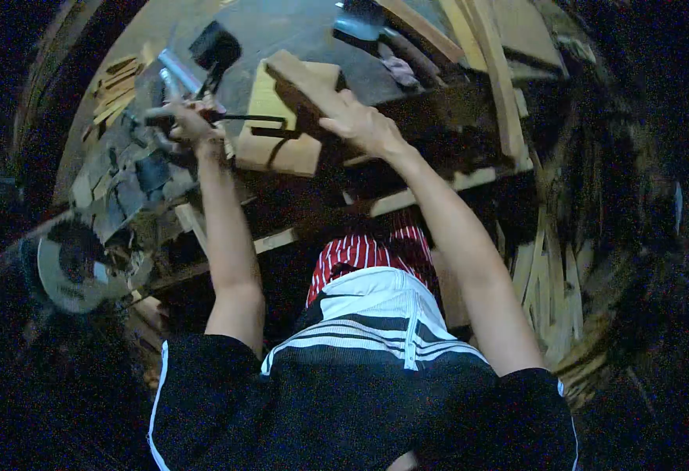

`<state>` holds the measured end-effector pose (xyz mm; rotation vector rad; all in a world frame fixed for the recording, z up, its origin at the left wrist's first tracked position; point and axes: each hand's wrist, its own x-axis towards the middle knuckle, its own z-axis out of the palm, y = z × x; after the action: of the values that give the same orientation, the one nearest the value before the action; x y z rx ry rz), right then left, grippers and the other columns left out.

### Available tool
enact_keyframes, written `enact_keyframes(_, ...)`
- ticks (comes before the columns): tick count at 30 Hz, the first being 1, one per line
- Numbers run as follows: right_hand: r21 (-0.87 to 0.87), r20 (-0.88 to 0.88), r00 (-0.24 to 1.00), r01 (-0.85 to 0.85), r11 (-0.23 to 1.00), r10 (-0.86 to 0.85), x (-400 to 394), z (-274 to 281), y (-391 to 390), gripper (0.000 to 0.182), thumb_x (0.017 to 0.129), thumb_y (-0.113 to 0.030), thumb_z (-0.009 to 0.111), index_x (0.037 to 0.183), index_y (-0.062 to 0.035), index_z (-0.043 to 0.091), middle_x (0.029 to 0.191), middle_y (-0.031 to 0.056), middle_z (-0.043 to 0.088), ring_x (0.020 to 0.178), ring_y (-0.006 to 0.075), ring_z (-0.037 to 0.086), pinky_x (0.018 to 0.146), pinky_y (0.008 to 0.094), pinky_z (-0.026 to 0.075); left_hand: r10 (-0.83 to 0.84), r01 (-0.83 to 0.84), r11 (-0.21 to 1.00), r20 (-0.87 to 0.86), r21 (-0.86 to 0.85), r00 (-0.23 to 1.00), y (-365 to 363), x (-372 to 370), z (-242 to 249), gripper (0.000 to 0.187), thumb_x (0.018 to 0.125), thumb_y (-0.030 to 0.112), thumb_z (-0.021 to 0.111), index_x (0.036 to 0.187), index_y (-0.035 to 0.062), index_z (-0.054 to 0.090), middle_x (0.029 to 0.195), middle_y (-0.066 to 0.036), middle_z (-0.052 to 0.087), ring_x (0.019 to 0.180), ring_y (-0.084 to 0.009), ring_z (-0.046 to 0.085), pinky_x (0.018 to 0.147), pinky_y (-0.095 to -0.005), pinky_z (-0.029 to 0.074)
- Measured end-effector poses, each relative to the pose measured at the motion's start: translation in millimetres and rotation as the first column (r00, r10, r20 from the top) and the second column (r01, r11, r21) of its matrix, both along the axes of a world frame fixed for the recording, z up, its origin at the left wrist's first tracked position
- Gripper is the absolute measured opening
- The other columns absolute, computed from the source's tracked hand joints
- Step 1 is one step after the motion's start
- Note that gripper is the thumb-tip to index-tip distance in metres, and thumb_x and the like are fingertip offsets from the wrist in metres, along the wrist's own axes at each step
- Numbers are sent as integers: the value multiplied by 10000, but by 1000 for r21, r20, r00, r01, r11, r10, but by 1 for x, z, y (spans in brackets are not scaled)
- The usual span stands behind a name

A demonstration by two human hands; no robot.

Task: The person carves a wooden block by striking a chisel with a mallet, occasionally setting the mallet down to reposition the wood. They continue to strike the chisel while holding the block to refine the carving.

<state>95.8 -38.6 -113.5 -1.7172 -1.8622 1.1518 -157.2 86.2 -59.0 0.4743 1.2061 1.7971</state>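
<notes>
Across the worktop (282, 35), the left hand (191, 125) closes blurrily around a dark tool (242, 118); the right hand (368, 131) grips a slanting plank (301, 77) at a yellow board (258, 100). Handling looks under way; what is finished or left, I cannot tell

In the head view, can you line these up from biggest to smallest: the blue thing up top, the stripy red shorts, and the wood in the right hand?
1. Shorts
2. Wood in the right hand
3. Blue thing
</notes>
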Motion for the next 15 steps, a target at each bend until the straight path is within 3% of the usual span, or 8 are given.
enact_keyframes(1,-109,0,996,85,990,-86,5,22,1,648,824,-550,544,1208,-55,375,1116,312,545,1016,470,537,849,517,438,-26,26,1000,-6,-1,1000,-11,6,12,253,860,191,579,674,60,467,577,-28,445,422,-133,417,392,-271,361)
enact_keyframes(5,-116,27,997,70,991,-67,14,38,3,694,817,-558,551,1237,-37,368,1072,357,544,1046,487,514,869,496,422,-268,271,962,-61,47,962,-42,17,30,189,846,198,590,753,67,490,641,-32,474,503,-140,456,446,-277,389)
enact_keyframes(8,-116,-6,997,81,990,-82,7,30,3,710,817,-555,557,1254,-32,356,1078,361,539,1065,487,499,880,488,415,-343,378,918,-237,122,909,-54,27,38,160,832,205,600,828,75,507,701,-35,500,580,-146,491,496,-282,414)
enact_keyframes(9,-175,1,997,79,981,-80,5,34,3,721,819,-546,566,1251,-9,354,1101,351,535,1104,451,506,899,456,409,-334,395,908,-326,139,884,-55,31,40,161,827,208,604,853,78,513,721,-36,509,605,-148,503,513,-284,422)
enact_keyframes(12,-9,-74,991,113,994,-113,4,22,-3,721,820,-531,579,1220,31,367,1072,318,564,1099,404,532,901,416,409,-313,498,852,-601,164,735,-66,55,50,193,813,216,614,929,87,530,782,-39,535,682,-154,539,563,-289,447)
enact_keyframes(13,-16,-148,984,100,995,-101,6,26,-3,679,835,-489,576,1188,59,386,1086,293,566,1109,336,539,907,375,404,-295,545,822,-693,166,657,-72,66,54,211,808,218,618,954,90,536,802,-40,544,708,-156,551,580,-291,455)
enact_keyframes(15,-67,-213,975,51,996,-64,9,31,-5,645,825,-457,592,1205,31,406,1058,277,577,1033,353,566,893,387,423,-249,655,738,-836,163,489,-87,88,65,254,799,223,625,1004,96,547,842,-42,561,759,-161,575,614,-295,471)
